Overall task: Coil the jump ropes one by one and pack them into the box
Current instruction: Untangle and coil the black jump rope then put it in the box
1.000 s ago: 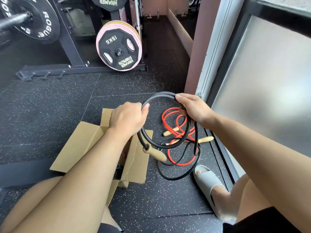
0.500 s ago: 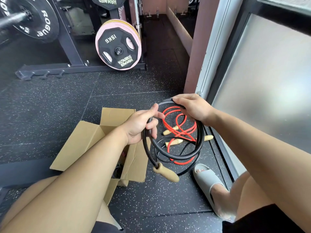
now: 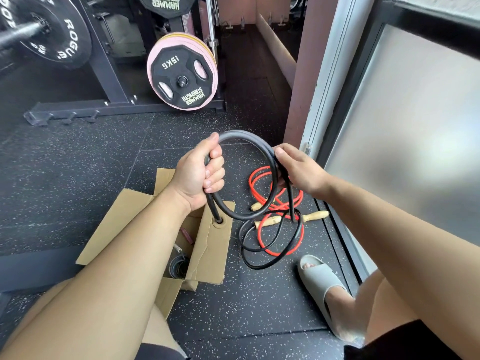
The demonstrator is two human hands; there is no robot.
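A: Head view: why held so, this thick black rubber jump rope (image 3: 249, 136)?

B: Clamped in the curled fingers (image 3: 215, 175) of the left hand (image 3: 200, 175) to hold loops together; pinched by the right hand (image 3: 298, 170), likely to guide the next turn. Raised beside the open brown cardboard box (image 3: 213, 245), tail on the floor (image 3: 259, 307).

Daylight came through the frosted glass panel (image 3: 415, 131), soft and even, and left a pale glare patch on the glass itself. Away from the panel the rubber floor (image 3: 78, 165) grew darker, and the weight rack (image 3: 130, 108), farthest from it, sat in dim shade. Shadows were faint and soft-edged. The top arc of the black jump rope (image 3: 246, 135), near the panel, showed slight motion blur. Wide-angle distortion bowed the panel's frame and curved the floor seams.
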